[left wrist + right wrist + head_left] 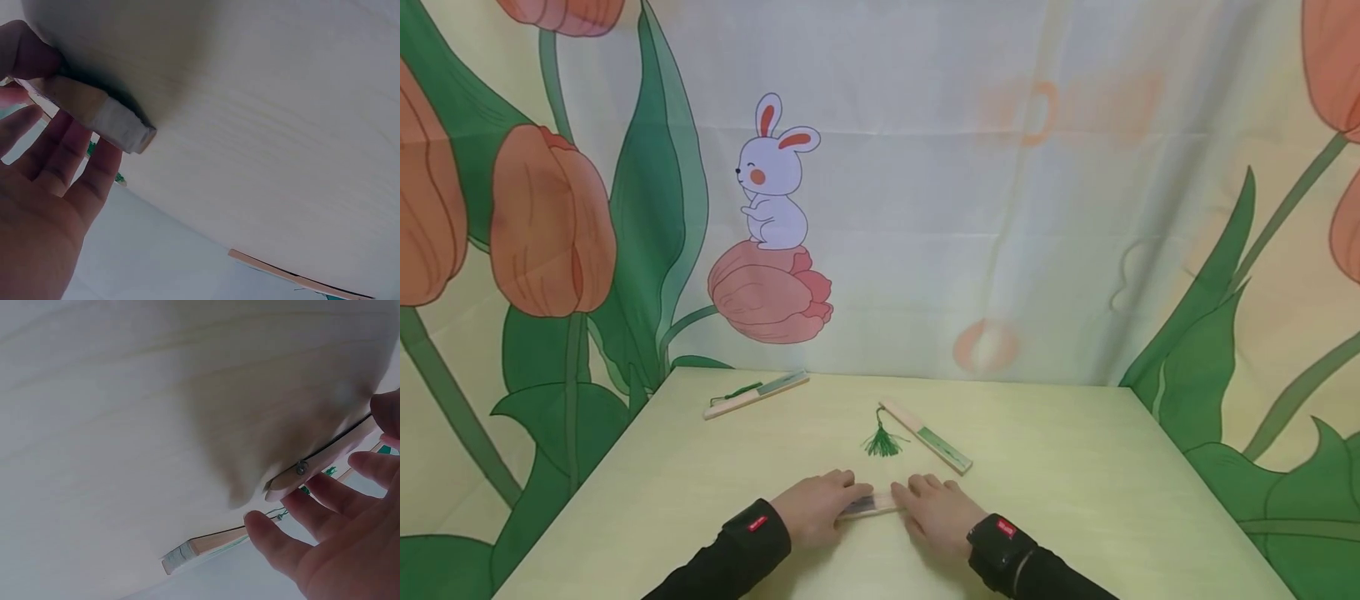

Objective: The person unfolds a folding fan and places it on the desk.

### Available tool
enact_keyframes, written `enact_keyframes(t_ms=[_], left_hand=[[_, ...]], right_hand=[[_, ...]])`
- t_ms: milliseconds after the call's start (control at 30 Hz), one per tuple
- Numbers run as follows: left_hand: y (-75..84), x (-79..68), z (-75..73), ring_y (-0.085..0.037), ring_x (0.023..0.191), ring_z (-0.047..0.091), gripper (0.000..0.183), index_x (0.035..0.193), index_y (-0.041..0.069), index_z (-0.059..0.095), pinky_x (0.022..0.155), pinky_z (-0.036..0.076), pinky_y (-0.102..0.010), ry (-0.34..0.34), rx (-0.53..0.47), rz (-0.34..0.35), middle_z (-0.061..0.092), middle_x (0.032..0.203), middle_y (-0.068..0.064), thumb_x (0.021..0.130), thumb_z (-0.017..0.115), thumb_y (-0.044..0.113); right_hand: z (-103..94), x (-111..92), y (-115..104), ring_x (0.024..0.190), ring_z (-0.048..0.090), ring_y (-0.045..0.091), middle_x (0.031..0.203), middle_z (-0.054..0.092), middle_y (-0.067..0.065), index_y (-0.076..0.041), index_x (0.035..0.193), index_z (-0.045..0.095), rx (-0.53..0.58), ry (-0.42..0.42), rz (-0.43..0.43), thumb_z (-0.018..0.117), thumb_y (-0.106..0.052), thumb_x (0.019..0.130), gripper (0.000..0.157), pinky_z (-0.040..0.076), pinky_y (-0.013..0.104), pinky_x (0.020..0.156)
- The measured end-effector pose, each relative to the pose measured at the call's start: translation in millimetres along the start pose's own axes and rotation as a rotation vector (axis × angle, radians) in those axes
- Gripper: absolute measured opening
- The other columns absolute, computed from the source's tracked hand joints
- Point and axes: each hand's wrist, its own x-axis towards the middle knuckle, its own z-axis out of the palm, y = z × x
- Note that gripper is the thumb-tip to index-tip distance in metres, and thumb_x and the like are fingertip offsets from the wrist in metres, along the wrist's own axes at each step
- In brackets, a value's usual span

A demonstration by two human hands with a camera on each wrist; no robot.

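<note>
A closed folding fan (871, 505) lies crosswise near the front of the table, between both hands. At its paper-covered end, my left hand (815, 510) pinches it; the left wrist view shows the thumb on one side of the fan (115, 122) and fingers on the other. My right hand (938, 512) holds the opposite, wooden end. In the right wrist view this fan (322, 464) shows a small round rivet near its tip, fingers beneath it and the thumb partly cut off by the frame edge.
Beyond the right hand a second closed fan (928, 437) lies slanted, its green tassel (882, 442) spread at its left. A third closed fan (756, 396) rests at the table's back left. Behind the pale yellow table (1075, 475) hangs a printed cloth (910, 192).
</note>
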Motion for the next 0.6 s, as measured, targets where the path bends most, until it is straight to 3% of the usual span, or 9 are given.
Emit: enact_keyframes(t_ms=[133,367,600], left_hand=[[-0.6,1.2,0.2,-0.008,0.079,0.047,0.058,0.127,0.018,0.060,0.070,0.048,-0.025,0.010,0.007,-0.023,0.051,0.095,0.005,0.074,0.081,0.008],[-1.8,1.2,-3.8,-0.006,0.071,0.044,0.017,0.106,0.012,0.066,0.064,0.046,-0.021,0.073,0.002,-0.006,0.047,0.082,0.007,0.090,0.070,0.009],[0.2,-1.3,-7.3,-0.005,0.068,0.043,0.010,0.101,0.010,0.066,0.062,0.046,-0.021,0.086,-0.002,0.006,0.047,0.080,0.007,0.091,0.068,0.009]], right_hand=[[-1.8,4,-1,0.094,0.053,0.017,0.107,0.056,0.002,-0.018,0.133,0.055,-0.043,0.003,-0.016,0.064,-0.027,0.094,0.041,0.052,0.035,0.074],[-5.3,8,-3,0.081,0.046,0.014,0.095,0.052,-0.002,-0.020,0.129,0.058,-0.070,0.032,-0.034,0.068,-0.025,0.092,0.039,0.045,0.028,0.064],[-1.6,11,-2,0.079,0.046,0.014,0.094,0.054,-0.002,-0.019,0.124,0.058,-0.070,0.023,-0.035,0.069,-0.023,0.092,0.035,0.046,0.027,0.063]])
